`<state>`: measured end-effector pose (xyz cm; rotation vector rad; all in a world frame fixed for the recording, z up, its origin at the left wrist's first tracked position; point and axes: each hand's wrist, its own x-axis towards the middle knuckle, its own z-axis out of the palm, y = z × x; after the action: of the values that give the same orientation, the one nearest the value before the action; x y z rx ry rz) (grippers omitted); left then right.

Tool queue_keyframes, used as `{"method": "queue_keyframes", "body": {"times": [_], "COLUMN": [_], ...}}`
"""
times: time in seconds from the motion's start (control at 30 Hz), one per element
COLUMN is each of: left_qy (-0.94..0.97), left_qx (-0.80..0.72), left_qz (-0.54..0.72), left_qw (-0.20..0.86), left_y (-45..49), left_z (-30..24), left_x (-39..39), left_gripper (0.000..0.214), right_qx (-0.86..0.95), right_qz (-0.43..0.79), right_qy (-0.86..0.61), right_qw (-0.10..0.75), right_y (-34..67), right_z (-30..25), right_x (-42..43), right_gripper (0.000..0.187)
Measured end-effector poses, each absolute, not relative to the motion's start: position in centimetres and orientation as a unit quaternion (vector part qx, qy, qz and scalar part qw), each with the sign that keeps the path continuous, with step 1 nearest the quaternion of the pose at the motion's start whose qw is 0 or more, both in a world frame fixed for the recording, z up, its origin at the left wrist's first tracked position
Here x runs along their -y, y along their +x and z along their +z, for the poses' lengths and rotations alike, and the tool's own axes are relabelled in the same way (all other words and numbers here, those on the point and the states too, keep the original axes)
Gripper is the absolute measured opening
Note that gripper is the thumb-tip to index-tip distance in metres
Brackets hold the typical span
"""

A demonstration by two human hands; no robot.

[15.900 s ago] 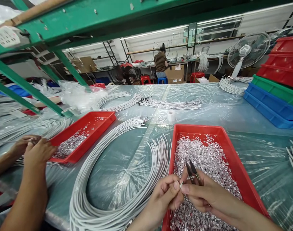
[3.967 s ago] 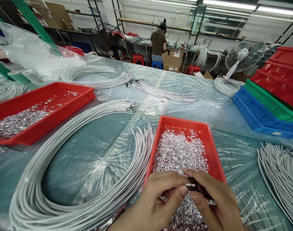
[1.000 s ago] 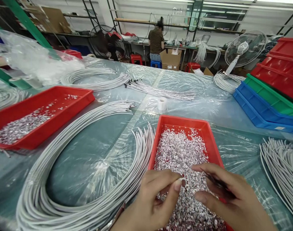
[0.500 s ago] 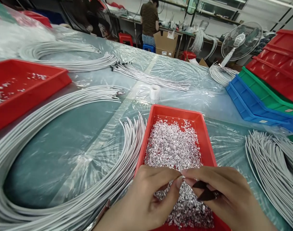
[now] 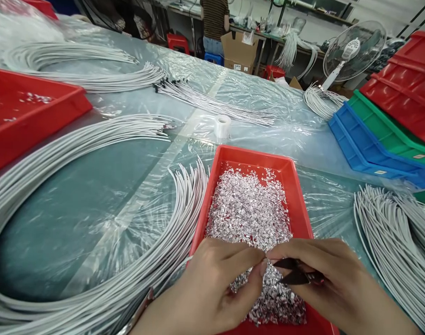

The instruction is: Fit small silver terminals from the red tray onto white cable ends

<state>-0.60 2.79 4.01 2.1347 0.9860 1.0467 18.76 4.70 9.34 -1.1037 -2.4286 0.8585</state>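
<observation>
My left hand [image 5: 215, 288] and my right hand [image 5: 333, 284] meet over the near end of a red tray [image 5: 296, 195] filled with silvery foil scraps [image 5: 250, 218]. The left thumb and forefinger are pinched at a point touching the right fingertips; what they pinch is too small to make out. The right hand is closed on small dark snips [image 5: 292, 272], blades pointing left toward the pinch. A large bundle of white cables [image 5: 93, 260] curves across the table at the left, its cut ends lying beside the tray.
A second red tray [image 5: 30, 116] sits at the left. More white cables [image 5: 394, 242] lie at the right, beside stacked blue, green and red bins [image 5: 383, 135]. A tape roll [image 5: 222, 126] stands beyond the tray. A person [image 5: 214, 23] and a fan [image 5: 354, 51] are at the back.
The view has tilted down and nearer. My hands, apart a second ago, have come together fingertip to fingertip, and the snips now show more clearly in the right hand.
</observation>
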Motion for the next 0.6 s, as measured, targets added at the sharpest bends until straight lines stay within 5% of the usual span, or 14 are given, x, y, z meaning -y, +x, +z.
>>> {"method": "queue_keyframes", "body": {"times": [0.6], "left_qy": [0.853], "left_qx": [-0.337], "left_qz": [0.325], "left_qw": [0.233], "left_y": [-0.53], "left_z": [3.7], "left_x": [-2.99], "left_gripper": [0.016], "right_qx": [0.803], "right_qz": [0.396], "right_qy": [-0.439], "right_qw": [0.071], "right_y": [19.42], "right_z": [9.58], "right_x": [-5.06], "right_gripper": [0.009]}}
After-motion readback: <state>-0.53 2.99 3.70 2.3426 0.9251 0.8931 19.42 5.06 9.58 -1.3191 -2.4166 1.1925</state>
